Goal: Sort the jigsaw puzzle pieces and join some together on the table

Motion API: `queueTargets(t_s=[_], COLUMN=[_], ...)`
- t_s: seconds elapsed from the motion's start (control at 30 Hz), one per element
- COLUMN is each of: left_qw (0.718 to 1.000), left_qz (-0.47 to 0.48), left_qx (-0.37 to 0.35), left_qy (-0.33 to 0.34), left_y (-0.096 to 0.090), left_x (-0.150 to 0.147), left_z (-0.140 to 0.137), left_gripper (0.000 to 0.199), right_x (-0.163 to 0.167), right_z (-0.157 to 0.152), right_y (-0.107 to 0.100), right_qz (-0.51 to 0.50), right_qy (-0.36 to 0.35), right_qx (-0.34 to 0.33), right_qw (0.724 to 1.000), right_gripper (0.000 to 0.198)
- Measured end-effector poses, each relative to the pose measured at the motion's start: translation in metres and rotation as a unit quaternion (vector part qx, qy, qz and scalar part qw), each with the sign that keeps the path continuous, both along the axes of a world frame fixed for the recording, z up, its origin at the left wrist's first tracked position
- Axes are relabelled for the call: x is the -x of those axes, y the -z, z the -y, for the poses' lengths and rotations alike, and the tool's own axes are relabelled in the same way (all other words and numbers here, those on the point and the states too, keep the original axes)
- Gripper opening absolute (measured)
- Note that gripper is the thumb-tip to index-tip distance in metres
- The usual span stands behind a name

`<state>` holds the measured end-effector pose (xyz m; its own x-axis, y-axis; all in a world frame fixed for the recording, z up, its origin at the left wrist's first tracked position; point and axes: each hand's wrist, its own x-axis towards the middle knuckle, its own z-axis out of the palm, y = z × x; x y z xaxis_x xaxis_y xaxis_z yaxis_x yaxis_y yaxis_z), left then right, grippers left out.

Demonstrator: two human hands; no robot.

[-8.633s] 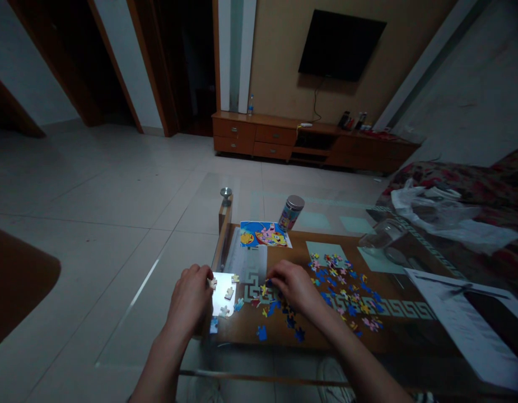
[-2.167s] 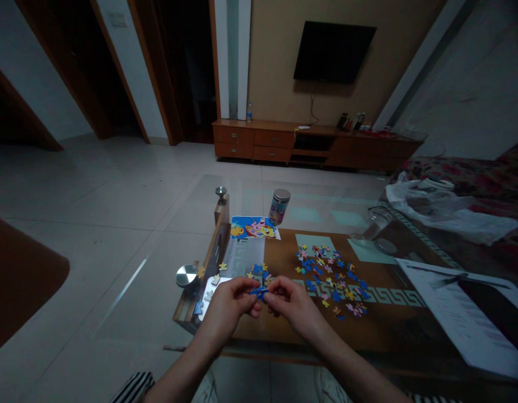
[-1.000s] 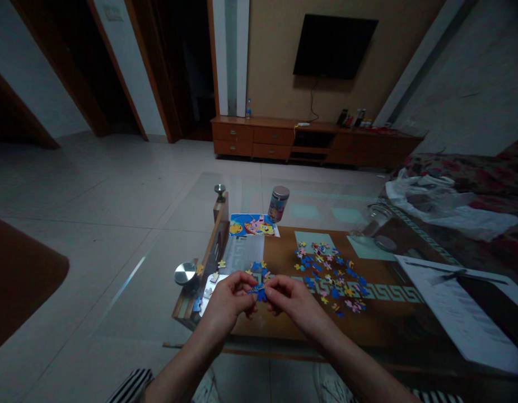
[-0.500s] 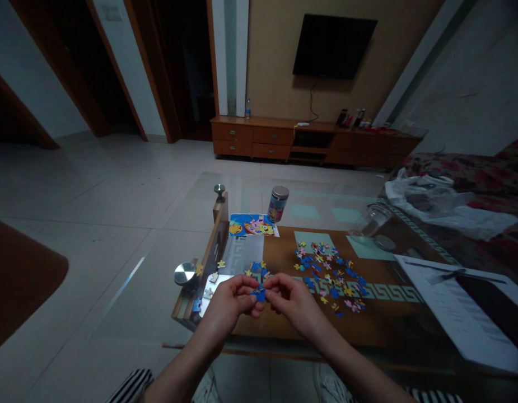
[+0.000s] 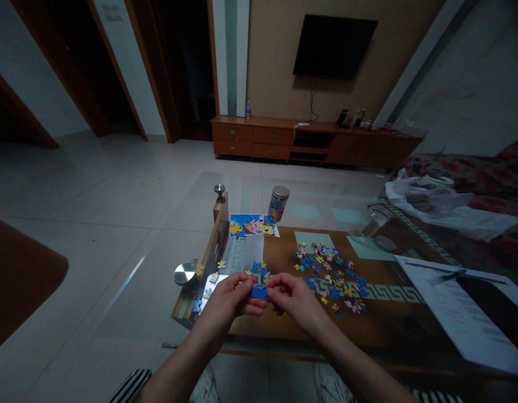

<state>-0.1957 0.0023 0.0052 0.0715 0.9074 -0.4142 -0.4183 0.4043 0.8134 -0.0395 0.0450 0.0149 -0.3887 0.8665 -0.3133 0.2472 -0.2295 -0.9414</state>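
Between my two hands are blue jigsaw puzzle pieces (image 5: pixel 259 292), held just above the glass table. My left hand (image 5: pixel 233 294) pinches them from the left, thumb on top and fingers beneath. From the other side, my right hand (image 5: pixel 293 296) grips their right edge with thumb and forefinger. Right behind the hands lies a small cluster of puzzle pieces (image 5: pixel 259 267), partly covered by my fingers. Many loose puzzle pieces (image 5: pixel 326 268) in blue, yellow and pink are scattered to the right. A cartoon picture sheet (image 5: pixel 252 225) lies farther back, with a printed tin (image 5: pixel 278 204) standing at its right corner.
A few stray pieces (image 5: pixel 221 264) lie left of the hands, near a metal table knob (image 5: pixel 185 273). Toward the right are a clear glass jar (image 5: pixel 373 221), a round lid (image 5: pixel 385 243), papers (image 5: pixel 447 313) with a pen (image 5: pixel 449 275), and a plastic bag (image 5: pixel 443 201).
My left fingers have straightened somewhat and shifted beneath the blue pieces, which now show flatter and wider. My right hand stays pinched at their right edge.
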Motion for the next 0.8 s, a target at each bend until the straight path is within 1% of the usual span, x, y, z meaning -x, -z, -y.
queueTargets(t_s=[0.13, 0.27, 0.37, 0.53, 0.8], left_qw=[1.0, 1.0, 0.999, 0.999, 0.999], left_qz=[0.003, -0.003, -0.006, -0.01, -0.02], left_qx=[-0.006, -0.026, -0.033, -0.038, -0.033], left_qy=[-0.006, 0.011, 0.009, 0.002, 0.0], left_y=[-0.002, 0.0, 0.002, 0.007, 0.014], left_x=[0.0, 0.001, 0.001, 0.0, 0.0], left_z=[0.0, 0.001, 0.001, -0.001, -0.005], left_gripper=[0.04, 0.038, 0.036, 0.033, 0.036], right_x=[-0.001, -0.001, 0.0, 0.001, 0.0], right_z=[0.001, 0.0, -0.001, 0.002, 0.002], right_y=[-0.001, -0.003, -0.004, -0.003, -0.004], right_qz=[-0.029, -0.055, -0.065, -0.073, -0.056], right_qy=[0.0, 0.008, 0.012, 0.006, -0.008], right_qx=[0.017, 0.03, 0.04, 0.043, 0.033], right_qw=[0.999, 0.998, 0.997, 0.996, 0.998], right_gripper=[0.026, 0.03, 0.032, 0.031, 0.023])
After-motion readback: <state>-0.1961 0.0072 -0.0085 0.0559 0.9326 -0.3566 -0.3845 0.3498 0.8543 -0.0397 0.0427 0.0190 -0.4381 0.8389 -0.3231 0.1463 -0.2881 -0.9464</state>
